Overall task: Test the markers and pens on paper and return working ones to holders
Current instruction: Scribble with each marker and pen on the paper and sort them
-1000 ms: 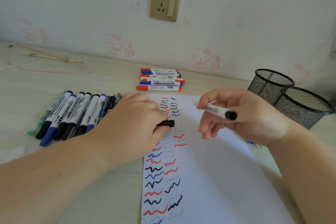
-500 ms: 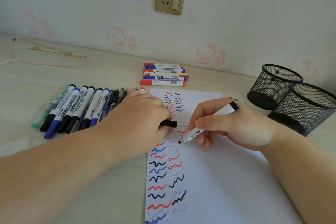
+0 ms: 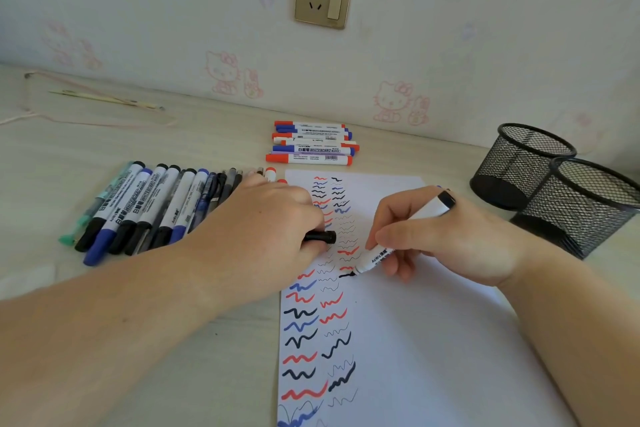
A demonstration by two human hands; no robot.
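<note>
2 hands work over the paper (image 3: 433, 340): the right hand (image 3: 446, 239) pinches a black marker (image 3: 398, 239), tip down, drawing a test squiggle; the left hand (image 3: 263, 229) grips its cap (image 3: 320, 237), ready for recapping. 2 mesh holders (image 3: 561, 191) wait at 2 o'clock.

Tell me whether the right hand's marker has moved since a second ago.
Yes. The black marker in the right hand swung from level above the paper to tip-down, now touching the sheet.

2 bare forearms, no sleeves; left hand (image 3: 263, 222) and right hand (image 3: 446, 236) ungloved.
</note>
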